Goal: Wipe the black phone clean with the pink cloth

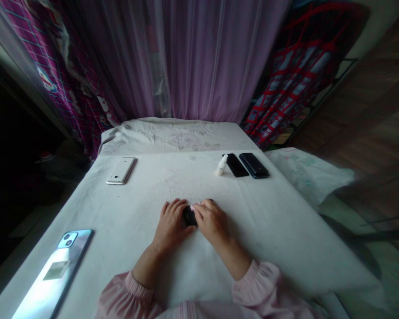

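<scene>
On the white tablecloth [272, 221] lies a dark phone [189, 217]; my left hand [173, 220] clasps one end; my right hand [212, 220] pinches a pink cloth [194, 206] over it; a hard push against a slack hold could skid it away.

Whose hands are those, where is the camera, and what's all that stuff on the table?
There's no machine: the left hand and right hand belong to the person wearing the camera. It sits on their head, looking forward and down. The left hand holds a small dark object, partly hidden, maybe a phone. The right hand's fingers pinch something small and pink over it. On the white cloth, a shiny bluish phone and a whitish phone lie to the left. Farther off, to the right, a small white bottle stands beside a black phone and a thicker dark item.
</scene>
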A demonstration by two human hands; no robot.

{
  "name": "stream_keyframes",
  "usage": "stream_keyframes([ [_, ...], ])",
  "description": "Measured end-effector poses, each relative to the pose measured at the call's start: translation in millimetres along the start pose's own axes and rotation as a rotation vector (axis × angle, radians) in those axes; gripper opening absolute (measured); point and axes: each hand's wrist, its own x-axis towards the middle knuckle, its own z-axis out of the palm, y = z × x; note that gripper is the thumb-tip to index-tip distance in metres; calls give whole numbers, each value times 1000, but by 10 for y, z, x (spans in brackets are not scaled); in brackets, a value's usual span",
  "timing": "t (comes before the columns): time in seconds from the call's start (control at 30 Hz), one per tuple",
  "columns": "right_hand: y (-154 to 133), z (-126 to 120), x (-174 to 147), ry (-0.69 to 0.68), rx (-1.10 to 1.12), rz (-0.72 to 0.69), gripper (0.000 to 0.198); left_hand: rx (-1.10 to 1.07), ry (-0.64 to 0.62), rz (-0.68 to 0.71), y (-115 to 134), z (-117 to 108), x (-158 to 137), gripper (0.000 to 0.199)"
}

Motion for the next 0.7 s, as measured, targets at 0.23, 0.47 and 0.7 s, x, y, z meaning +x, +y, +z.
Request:
stream_keyframes([
  [0.23, -62, -86, -178, -40, 44, -94, 18, 4, 23, 4, -11, 17, -4, 56],
  [0.47, 408, -164, -173, 89, -23, 91, 21, -8, -5, 0, 8, -15, 1, 61],
  [0.7, 210, -47, -37, 52, 9, 65, 21, -6, -1, 5, 12, -16, 4, 60],
])
